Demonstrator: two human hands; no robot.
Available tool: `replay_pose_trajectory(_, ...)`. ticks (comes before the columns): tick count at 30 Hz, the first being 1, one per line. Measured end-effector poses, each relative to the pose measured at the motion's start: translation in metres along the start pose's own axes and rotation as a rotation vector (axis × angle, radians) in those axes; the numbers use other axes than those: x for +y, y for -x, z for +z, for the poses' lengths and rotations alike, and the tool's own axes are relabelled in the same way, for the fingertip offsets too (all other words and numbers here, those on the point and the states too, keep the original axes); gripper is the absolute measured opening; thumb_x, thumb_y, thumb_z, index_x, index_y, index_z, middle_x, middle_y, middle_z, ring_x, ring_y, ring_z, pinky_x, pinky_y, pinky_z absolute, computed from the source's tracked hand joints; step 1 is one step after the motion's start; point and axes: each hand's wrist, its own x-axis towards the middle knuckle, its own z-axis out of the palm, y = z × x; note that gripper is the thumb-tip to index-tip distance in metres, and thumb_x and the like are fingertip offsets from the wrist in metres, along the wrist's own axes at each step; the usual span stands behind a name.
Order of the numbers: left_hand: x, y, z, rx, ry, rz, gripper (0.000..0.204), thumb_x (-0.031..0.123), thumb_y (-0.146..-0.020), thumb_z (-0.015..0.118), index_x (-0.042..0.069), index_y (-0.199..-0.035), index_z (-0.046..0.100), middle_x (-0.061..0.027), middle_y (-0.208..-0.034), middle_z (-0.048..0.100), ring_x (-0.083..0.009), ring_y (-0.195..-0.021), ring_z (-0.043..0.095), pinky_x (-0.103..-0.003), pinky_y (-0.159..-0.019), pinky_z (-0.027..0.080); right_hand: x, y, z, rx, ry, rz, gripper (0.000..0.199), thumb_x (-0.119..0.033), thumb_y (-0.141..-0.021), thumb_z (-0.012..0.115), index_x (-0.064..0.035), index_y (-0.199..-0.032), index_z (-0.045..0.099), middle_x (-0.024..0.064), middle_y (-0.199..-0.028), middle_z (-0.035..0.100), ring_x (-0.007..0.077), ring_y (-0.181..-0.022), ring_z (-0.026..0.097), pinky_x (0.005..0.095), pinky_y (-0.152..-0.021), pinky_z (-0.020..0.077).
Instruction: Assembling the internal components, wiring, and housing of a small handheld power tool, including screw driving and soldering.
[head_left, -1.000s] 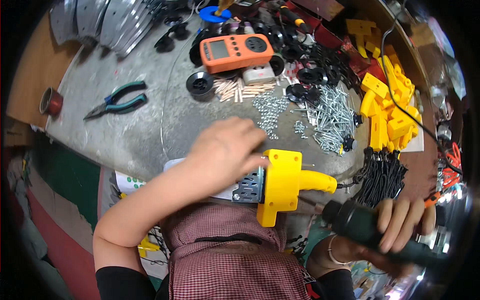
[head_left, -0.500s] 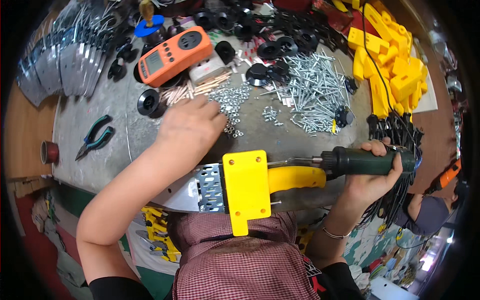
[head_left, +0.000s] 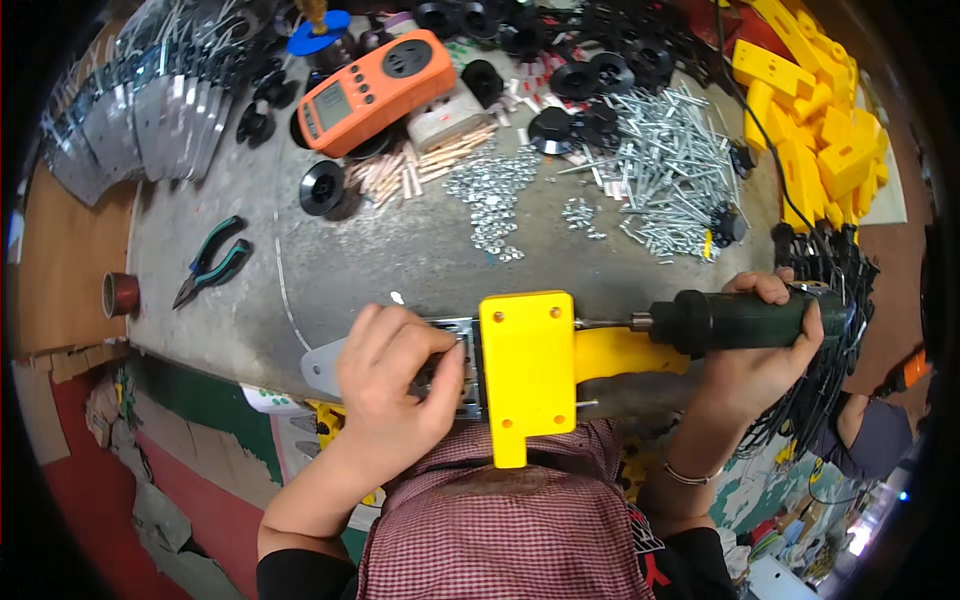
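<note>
Back from the screws, left hand (head_left: 395,385) clamps metal bracket (head_left: 455,345); right hand (head_left: 760,350) grips green screwdriver (head_left: 740,320)

A grey workbench (head_left: 400,260) carries loose screws (head_left: 670,180) and nuts (head_left: 490,200) beyond the gripped assembly, pliers (head_left: 210,262) to its left.
</note>
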Motion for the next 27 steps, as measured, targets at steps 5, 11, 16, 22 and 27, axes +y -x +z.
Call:
replay_pose_trajectory(5, -0.001, 0.000, 0.002, -0.006, 0.035, 0.010, 0.016, -0.004, -0.066, 0.069, 0.005, -0.074, 0.058, -0.0069, -0.071, 0.055, -0.0264, -0.064, 0.050, -0.036, -0.055, 0.039, 0.011, 0.006, 0.014, 0.052, 0.088, 0.177, 0.037, -0.029, -0.095, 0.054, 0.0011, -0.115, 0.047, 0.0058, -0.088, 0.052, 0.0193, -0.087, 0.055, 0.0416, -0.097, 0.0423)
replay_pose_trajectory(11, 0.000, -0.002, 0.005, 0.015, 0.049, -0.023, 0.015, -0.004, -0.066, 0.070, 0.004, -0.073, 0.060, -0.0072, -0.071, 0.055, -0.0258, -0.063, 0.050, -0.036, -0.054, 0.040, -0.018, -0.001, 0.006, -0.054, -0.079, 0.138, 0.035, -0.027, -0.096, 0.053, 0.0015, -0.115, 0.046, 0.0054, -0.087, 0.051, 0.0177, -0.085, 0.055, 0.0401, -0.092, 0.0455)
replay_pose_trajectory(16, 0.002, -0.001, 0.004, 0.009, 0.035, -0.055, 0.014, -0.005, -0.068, 0.070, 0.004, -0.073, 0.060, -0.0075, -0.070, 0.054, -0.0255, -0.063, 0.051, -0.035, -0.055, 0.040, 0.002, -0.001, 0.012, 0.046, 0.172, -0.015, 0.036, -0.032, -0.096, 0.051, 0.0002, -0.113, 0.047, 0.0045, -0.082, 0.053, 0.0184, -0.081, 0.056, 0.0384, -0.090, 0.0448)
replay_pose_trajectory(22, 0.003, -0.002, 0.006, 0.002, 0.005, -0.058, 0.014, -0.004, -0.068, 0.070, 0.004, -0.074, 0.060, -0.0078, -0.071, 0.054, -0.0254, -0.064, 0.050, -0.035, -0.055, 0.039, 0.005, 0.002, 0.012, 0.074, 0.172, -0.002, 0.034, -0.031, -0.096, 0.051, -0.0002, -0.111, 0.047, 0.0041, -0.083, 0.052, 0.0176, -0.081, 0.055, 0.0388, -0.090, 0.0442)
replay_pose_trajectory(27, 0.004, -0.002, 0.006, 0.001, -0.011, -0.053, 0.015, -0.004, -0.068, 0.070, 0.004, -0.075, 0.060, -0.0077, -0.071, 0.054, -0.0258, -0.064, 0.050, -0.035, -0.055, 0.039, -0.001, -0.001, 0.009, 0.049, 0.113, 0.010, 0.032, -0.029, -0.095, 0.052, -0.0005, -0.109, 0.047, 0.0049, -0.082, 0.052, 0.0186, -0.082, 0.054, 0.0406, -0.093, 0.0428)
